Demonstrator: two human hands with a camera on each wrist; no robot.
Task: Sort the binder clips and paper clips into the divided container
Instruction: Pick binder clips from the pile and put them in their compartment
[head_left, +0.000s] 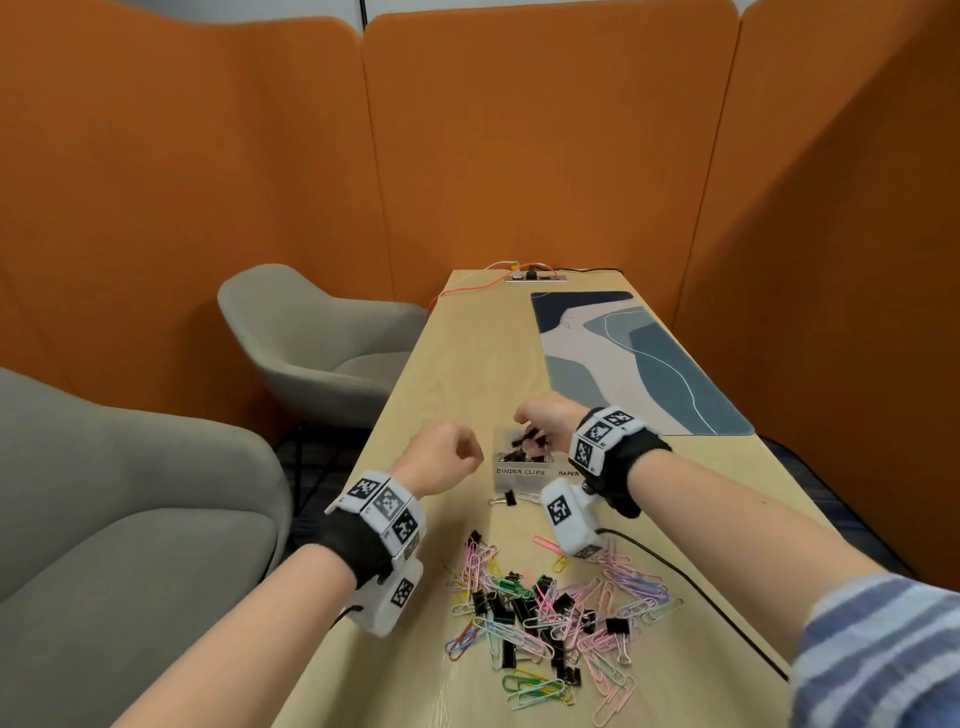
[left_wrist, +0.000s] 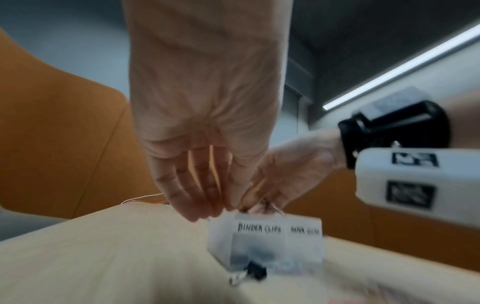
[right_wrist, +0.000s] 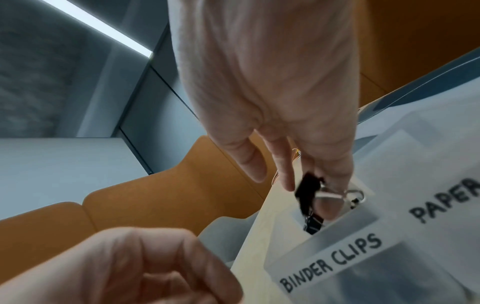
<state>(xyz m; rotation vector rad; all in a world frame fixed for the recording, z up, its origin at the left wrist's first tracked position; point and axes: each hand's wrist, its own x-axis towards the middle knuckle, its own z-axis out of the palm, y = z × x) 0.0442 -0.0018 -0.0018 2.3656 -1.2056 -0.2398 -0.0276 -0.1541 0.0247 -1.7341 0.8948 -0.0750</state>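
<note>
A translucent divided container (head_left: 511, 484) labelled BINDER CLIPS and PAPER stands mid-table, also in the left wrist view (left_wrist: 272, 242) and the right wrist view (right_wrist: 389, 257). My right hand (head_left: 530, 423) hovers over its binder-clip compartment, which holds several black clips. Thumb and fingers (right_wrist: 285, 164) pinch a black binder clip (right_wrist: 307, 190) just above that compartment. My left hand (head_left: 467, 460) is curled into a fist just left of the container; I see nothing in it (right_wrist: 155, 267). A mixed pile of coloured paper clips and black binder clips (head_left: 550, 613) lies nearer me.
One stray binder clip (head_left: 506, 500) lies against the container's front. A patterned desk mat (head_left: 639, 358) covers the far right of the wooden table (head_left: 457, 364). A black cable (head_left: 701, 587) runs along the right side. Grey chairs (head_left: 311, 332) stand left, orange partitions behind.
</note>
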